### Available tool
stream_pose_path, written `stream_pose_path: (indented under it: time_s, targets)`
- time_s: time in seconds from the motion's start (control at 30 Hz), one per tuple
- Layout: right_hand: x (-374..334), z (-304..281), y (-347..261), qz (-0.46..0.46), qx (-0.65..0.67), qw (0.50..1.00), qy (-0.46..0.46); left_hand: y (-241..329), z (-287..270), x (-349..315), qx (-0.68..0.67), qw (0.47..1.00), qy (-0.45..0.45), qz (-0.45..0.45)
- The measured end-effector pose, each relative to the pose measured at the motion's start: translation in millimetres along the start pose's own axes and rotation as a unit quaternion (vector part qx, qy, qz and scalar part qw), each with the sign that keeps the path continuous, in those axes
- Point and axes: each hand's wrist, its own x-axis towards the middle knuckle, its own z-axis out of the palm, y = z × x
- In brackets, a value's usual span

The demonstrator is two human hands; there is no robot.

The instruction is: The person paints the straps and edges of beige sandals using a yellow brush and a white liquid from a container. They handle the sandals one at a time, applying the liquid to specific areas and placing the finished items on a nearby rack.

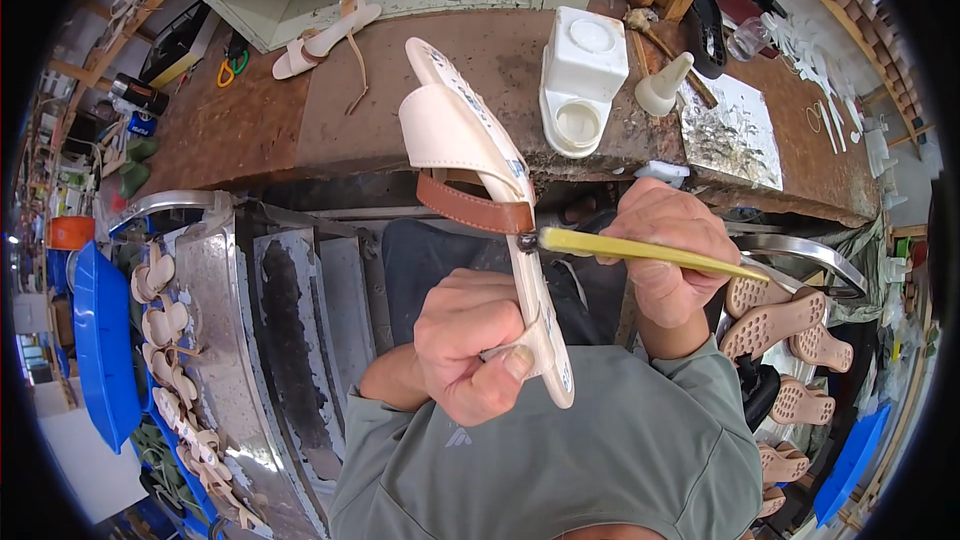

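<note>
The table [240, 130] is worn. The room [897, 202] gets cut off. Left hand [465, 340] grips shoe [485, 215]; right hand [672, 215] grips brush [605, 244].

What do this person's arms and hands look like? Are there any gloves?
No gloves: the left hand and right hand are both bare. The forearms are bare too, coming out of the short sleeves of a plain grey-green T-shirt with a small pale logo on its front. No watch or bracelet shows on either wrist.
</note>
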Motion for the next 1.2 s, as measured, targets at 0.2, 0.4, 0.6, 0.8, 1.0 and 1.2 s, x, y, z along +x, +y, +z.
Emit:
stream_pose_path:
  time_s: [0.2, 0.4, 0.6, 0.8, 1.0, 1.2]
  targets:
    - [-7.0, -2.5, 4.0, 0.08, -0.027, 0.996, 0.028, -1.8, -3.3, -2.7, -0.008, 1.0, 0.014, 0.004]
    - [12.6, 5.6, 6.5, 0.039, 0.009, 0.999, -0.001, -3.2, -7.8, -8.1, -0.061, 0.997, 0.034, -0.025]
    - [-14.1, 19.2, 2.8, -0.03, 0.097, 0.988, -0.115, -6.4, -20.3, -28.1, -0.15, 0.972, 0.143, -0.113]
    - [23.7, 24.0, 2.9, 0.329, 0.232, 0.916, 0.004, -0.8, -17.3, -29.7, -0.299, 0.948, 0.103, -0.025]
    - [36.3, 33.9, 33.9, 0.029, 0.012, 1.0, 0.003, 8.9, -23.9, -27.9, -0.23, 0.971, 0.06, 0.014]
    - [-3.8, 8.3, -11.2, 0.336, 0.162, 0.927, 0.046, -10.5, -56.1, -39.7, -0.22, 0.95, 0.201, -0.093]
